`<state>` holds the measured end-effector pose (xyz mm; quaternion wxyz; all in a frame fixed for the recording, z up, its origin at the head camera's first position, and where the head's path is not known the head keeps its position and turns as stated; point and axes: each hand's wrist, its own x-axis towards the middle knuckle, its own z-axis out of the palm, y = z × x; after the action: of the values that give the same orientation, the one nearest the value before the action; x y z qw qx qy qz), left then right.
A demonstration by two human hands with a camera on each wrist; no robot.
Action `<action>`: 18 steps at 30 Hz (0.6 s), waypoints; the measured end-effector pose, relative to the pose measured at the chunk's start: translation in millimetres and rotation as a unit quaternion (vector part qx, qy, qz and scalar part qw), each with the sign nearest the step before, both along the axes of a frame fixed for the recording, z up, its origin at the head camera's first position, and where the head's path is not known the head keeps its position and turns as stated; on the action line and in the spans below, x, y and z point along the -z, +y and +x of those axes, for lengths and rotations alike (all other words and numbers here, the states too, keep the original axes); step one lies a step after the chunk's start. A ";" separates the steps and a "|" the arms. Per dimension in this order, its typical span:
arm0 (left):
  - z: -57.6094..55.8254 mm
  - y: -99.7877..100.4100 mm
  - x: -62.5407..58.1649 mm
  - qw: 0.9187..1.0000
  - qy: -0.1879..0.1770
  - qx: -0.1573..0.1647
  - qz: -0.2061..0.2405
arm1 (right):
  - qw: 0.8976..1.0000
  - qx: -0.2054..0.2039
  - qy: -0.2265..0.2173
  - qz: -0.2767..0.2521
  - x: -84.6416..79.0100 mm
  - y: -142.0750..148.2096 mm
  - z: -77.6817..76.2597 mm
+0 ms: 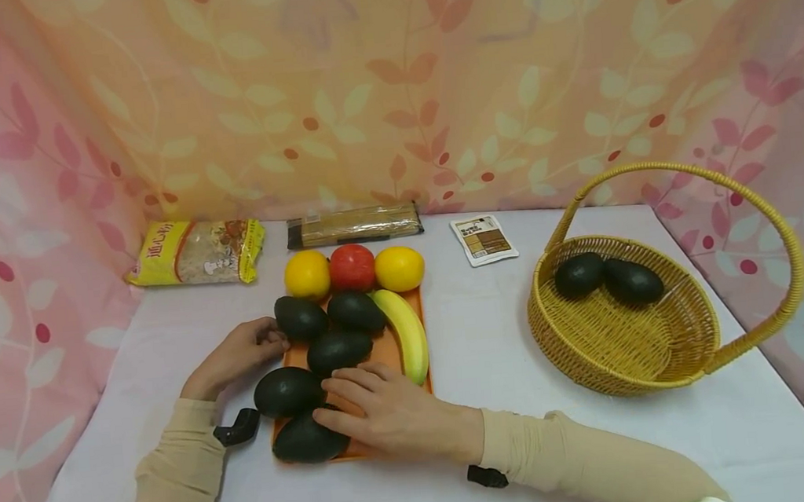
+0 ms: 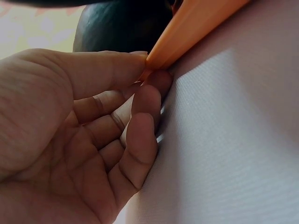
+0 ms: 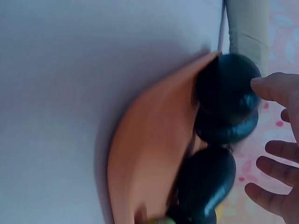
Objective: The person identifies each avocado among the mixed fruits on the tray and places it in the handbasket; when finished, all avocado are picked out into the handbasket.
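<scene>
An orange tray lies in front of me with several dark green avocados on it. My left hand is at the tray's left side. In the left wrist view its thumb and index finger pinch the tray's edge, the other fingers curled against the cloth. My right hand reaches over the tray's near part, fingers spread above the avocados. Its thumb is right at the front avocado. A banana lies along the right side, and two yellow fruits flank a red fruit at the back.
To the right stands a wicker basket with a tall handle and two avocados inside. Along the back lie a yellow food bag, a pack of dry noodles and a small white packet. Floral curtains border the table.
</scene>
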<state>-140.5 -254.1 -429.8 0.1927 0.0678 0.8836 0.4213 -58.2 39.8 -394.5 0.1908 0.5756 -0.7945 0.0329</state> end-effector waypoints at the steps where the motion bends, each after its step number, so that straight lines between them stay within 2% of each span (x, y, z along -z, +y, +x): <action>1: -0.1 0.0 -0.1 1.000 0.002 0.001 0.000 | 1.000 -0.002 -0.005 -0.002 2.6 -2.5 1.3; 5: -0.1 0.5 -0.8 1.000 0.008 0.003 0.001 | 1.000 0.003 -0.011 0.018 10.5 -9.3 5.1; 9: 0.5 0.4 -0.8 1.000 0.011 0.006 0.002 | 0.999 0.005 0.000 0.041 17.7 -15.0 7.5; 18: -0.3 -1.6 2.4 1.000 0.018 0.007 0.001 | 0.999 -0.002 -0.014 0.031 18.0 -27.4 10.7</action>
<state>-140.8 -255.7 -432.2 0.1799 0.0815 0.8861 0.4193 -47.5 12.4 -412.5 0.1618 0.5826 -0.7963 0.0171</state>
